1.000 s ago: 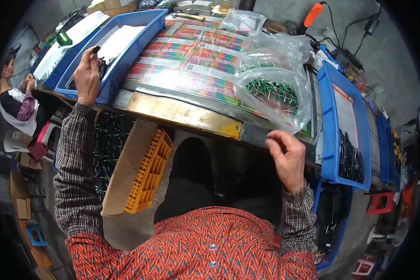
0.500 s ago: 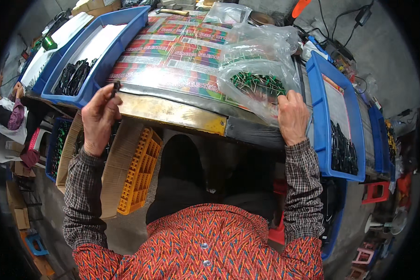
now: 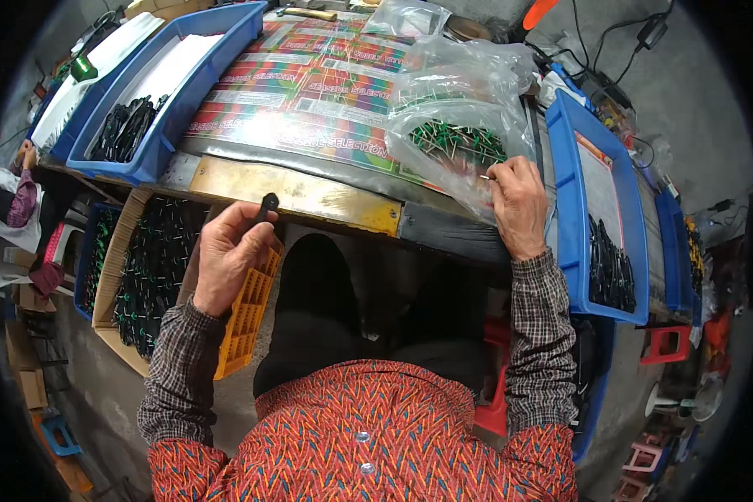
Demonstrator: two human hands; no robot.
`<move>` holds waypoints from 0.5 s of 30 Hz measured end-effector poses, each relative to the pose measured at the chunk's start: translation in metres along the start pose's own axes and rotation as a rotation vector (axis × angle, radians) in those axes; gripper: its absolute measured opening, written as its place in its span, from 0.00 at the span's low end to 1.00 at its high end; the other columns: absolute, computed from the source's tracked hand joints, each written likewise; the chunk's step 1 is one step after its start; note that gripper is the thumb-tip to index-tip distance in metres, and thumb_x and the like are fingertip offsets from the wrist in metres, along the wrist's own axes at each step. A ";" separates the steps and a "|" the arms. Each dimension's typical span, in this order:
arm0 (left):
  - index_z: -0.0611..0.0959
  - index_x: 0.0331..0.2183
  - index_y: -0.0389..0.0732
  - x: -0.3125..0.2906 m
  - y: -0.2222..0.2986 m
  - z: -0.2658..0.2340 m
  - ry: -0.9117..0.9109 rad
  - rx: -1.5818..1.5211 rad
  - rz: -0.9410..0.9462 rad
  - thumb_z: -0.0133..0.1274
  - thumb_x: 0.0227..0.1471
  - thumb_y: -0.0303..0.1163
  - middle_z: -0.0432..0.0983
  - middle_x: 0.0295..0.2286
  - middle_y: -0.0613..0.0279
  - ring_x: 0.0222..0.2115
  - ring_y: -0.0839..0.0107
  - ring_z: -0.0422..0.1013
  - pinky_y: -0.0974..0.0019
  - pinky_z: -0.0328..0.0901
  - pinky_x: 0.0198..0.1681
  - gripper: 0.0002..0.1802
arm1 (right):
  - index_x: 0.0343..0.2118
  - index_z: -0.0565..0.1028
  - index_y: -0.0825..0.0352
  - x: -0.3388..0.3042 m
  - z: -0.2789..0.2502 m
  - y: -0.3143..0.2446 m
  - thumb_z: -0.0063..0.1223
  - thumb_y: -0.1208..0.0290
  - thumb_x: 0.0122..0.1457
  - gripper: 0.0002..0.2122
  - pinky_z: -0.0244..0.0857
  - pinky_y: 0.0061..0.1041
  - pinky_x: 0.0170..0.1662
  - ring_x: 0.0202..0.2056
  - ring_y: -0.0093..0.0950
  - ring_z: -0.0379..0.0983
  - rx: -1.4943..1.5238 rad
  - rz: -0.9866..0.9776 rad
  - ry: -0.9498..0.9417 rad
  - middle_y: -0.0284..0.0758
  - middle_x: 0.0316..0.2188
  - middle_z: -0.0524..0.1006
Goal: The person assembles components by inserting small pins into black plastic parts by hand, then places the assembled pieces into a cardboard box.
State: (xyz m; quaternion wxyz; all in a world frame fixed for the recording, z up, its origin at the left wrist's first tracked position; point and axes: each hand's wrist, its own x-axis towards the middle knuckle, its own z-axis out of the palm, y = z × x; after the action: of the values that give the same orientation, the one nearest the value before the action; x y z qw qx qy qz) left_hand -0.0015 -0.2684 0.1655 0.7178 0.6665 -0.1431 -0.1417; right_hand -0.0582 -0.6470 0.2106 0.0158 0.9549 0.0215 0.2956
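Observation:
My left hand (image 3: 228,251) is in front of the table edge, thumb and fingers closed on a small black part with a rounded end (image 3: 269,202). My right hand (image 3: 520,205) is at the near side of a clear plastic bag (image 3: 422,163), with thumb and forefinger pinched together. A small pale tip shows at those fingers, too small to name. Inside the bag lies a heap of thin metal pins with green heads (image 3: 456,140). Long black parts (image 3: 127,130) lie in the blue tray (image 3: 194,88) on the left.
At the right, another blue tray (image 3: 566,213) holds black parts (image 3: 611,268). Below the table on the left stand a carton (image 3: 107,284) of black and green pieces and an orange crate (image 3: 241,322). A hammer (image 3: 308,14) lies at the back. Another person (image 3: 17,201) sits far left.
My left hand has moved right and down from beside the left tray with the black part. My right hand has shifted slightly at the bag, its fingers still together.

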 end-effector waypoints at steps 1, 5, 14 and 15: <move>0.77 0.38 0.36 -0.002 -0.001 0.005 0.000 -0.002 0.000 0.51 0.58 0.27 0.72 0.24 0.71 0.21 0.87 0.64 0.82 0.59 0.22 0.07 | 0.28 0.75 0.67 0.000 -0.002 -0.003 0.55 0.80 0.47 0.04 0.64 0.33 0.37 0.35 0.35 0.69 0.083 0.023 0.027 0.36 0.29 0.70; 0.78 0.41 0.37 -0.011 -0.007 0.018 -0.066 -0.073 -0.062 0.49 0.59 0.29 0.74 0.26 0.69 0.24 0.87 0.68 0.82 0.63 0.27 0.09 | 0.32 0.75 0.68 -0.007 -0.001 0.001 0.57 0.81 0.47 0.08 0.65 0.32 0.40 0.37 0.35 0.70 0.315 0.080 0.118 0.37 0.31 0.73; 0.77 0.39 0.38 -0.030 0.000 0.048 -0.032 -0.193 -0.200 0.49 0.58 0.27 0.73 0.25 0.69 0.21 0.85 0.66 0.82 0.60 0.22 0.07 | 0.35 0.73 0.70 -0.035 -0.032 -0.058 0.55 0.78 0.57 0.05 0.66 0.22 0.35 0.31 0.23 0.72 0.755 0.291 0.081 0.34 0.30 0.75; 0.77 0.39 0.38 -0.031 0.000 0.053 -0.042 -0.225 -0.215 0.49 0.58 0.28 0.72 0.24 0.69 0.20 0.85 0.65 0.83 0.59 0.21 0.07 | 0.35 0.73 0.70 -0.040 -0.034 -0.066 0.55 0.78 0.56 0.05 0.66 0.21 0.35 0.30 0.23 0.72 0.870 0.323 0.042 0.33 0.29 0.75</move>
State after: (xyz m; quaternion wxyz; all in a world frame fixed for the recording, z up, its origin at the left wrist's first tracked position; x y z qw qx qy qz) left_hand -0.0514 -0.3048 0.1684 0.7654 0.5903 -0.0690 -0.2468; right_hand -0.1127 -0.5824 0.2132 -0.4329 0.8578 -0.0053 0.2769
